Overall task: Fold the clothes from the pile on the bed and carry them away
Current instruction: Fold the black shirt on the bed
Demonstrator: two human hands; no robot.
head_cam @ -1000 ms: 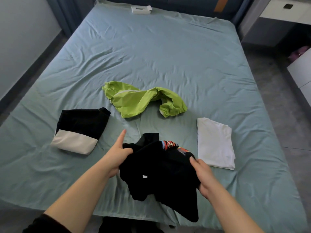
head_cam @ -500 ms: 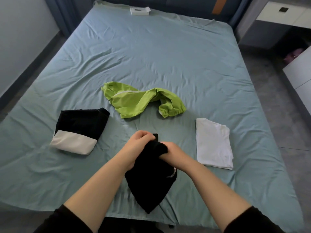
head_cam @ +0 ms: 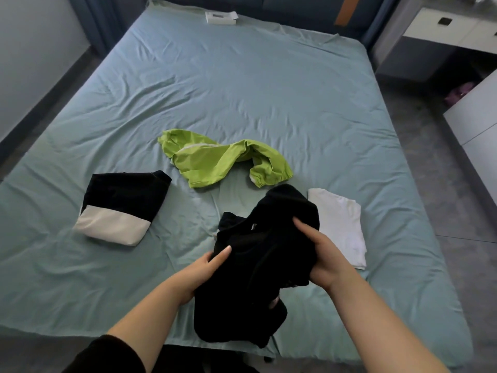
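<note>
Black cloth fills the lower middle of the frame: you have a crumpled black garment [head_cam: 250,278] lifted over the near part of the bed [head_cam: 242,90], its lower end hanging toward the near edge of the sheet. Your left hand [head_cam: 199,273] grips the garment's left side with the thumb laid flat on top (the other fingers are hidden under the fabric). Your right hand [head_cam: 322,254] clasps the bunched upper right part, fingers curled over the cloth and the thumb tucked below it. A dark sleeve [head_cam: 107,354] covers your left forearm at the bottom left corner.

Just right of your right hand, a folded white garment [head_cam: 341,227] lies flat on the pale green sheet; the raised black cloth overlaps its left edge in the picture. At middle left, well apart from your hands, a folded black-and-white garment [head_cam: 118,208] rests with its white band toward you. Beyond both, near the centre of the frame, a lime green garment [head_cam: 215,162] sprawls unfolded and twisted.

At the top centre, a small white box [head_cam: 221,17] sits at the far end of the bed. A white desk [head_cam: 443,28] occupies the upper right corner, and a white cabinet [head_cam: 478,125] stands along the right edge.
</note>
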